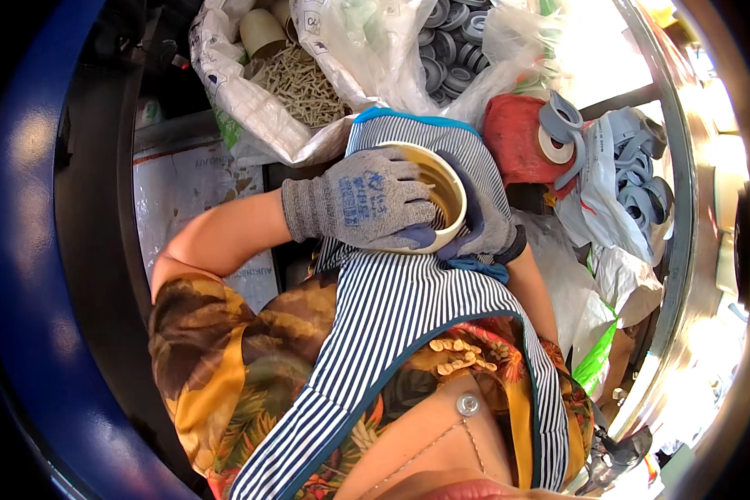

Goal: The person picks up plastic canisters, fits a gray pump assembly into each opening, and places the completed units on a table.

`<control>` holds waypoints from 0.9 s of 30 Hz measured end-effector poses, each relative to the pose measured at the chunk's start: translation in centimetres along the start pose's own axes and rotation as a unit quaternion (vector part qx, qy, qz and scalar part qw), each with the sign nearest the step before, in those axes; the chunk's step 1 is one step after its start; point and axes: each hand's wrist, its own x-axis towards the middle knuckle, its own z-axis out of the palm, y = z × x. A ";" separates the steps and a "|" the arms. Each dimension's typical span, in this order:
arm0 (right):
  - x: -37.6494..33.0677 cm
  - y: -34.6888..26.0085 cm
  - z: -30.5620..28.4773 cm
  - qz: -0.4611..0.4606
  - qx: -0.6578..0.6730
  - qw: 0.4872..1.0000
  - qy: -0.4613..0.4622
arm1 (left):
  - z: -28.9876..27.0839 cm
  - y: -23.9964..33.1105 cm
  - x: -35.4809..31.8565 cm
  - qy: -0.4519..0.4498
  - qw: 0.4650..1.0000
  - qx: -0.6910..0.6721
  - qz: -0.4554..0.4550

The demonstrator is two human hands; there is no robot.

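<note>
Gloved left hand [379,200] and right hand [485,223] together hold a cream pot [448,187], a round hollow piece whose mouth tilts up toward the wearer. On the left side, the fingers bend across the rim and partly cover the opening; opposite, the right hand cups the outer wall. This two-sided grip probably keeps so smooth and round a shape from rolling, and the tilt seems to leave the inside in plain sight. Whether the bottom is closed, I cannot tell.

Beneath it spreads a striped apron [417,292], the pot's working surface in front of the body, perhaps chosen for being soft and close. Beyond stands a white sack [223,79], with a clear plastic bag [367,54] beside it, both gaping, likely for easy reach. At left lies a flat printed carton [167,196]; at right, near a metal frame [685,183], sit a thin white bag [587,187] and a red bundle [507,133]. Smaller still are gray looped parts [636,179] in the thin bag, gray round parts [454,62] in the clear one, and, in the sack, short beige pieces [307,92].
</note>
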 end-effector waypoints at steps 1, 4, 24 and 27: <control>0.1 0.1 0.0 0.008 0.013 1.000 0.011 | -0.2 -0.1 -0.2 -0.026 1.000 -0.006 0.000; 0.5 -1.2 0.3 0.035 0.031 0.997 0.064 | -2.0 -1.3 0.3 0.097 0.991 -0.089 -0.007; -3.4 -2.2 -10.2 0.061 -0.173 0.915 0.359 | 6.5 -7.1 0.2 0.267 0.583 -0.739 -0.204; -4.6 -0.7 -14.6 0.212 -0.670 0.531 0.473 | 5.8 -7.5 1.5 0.209 0.856 -0.446 -0.157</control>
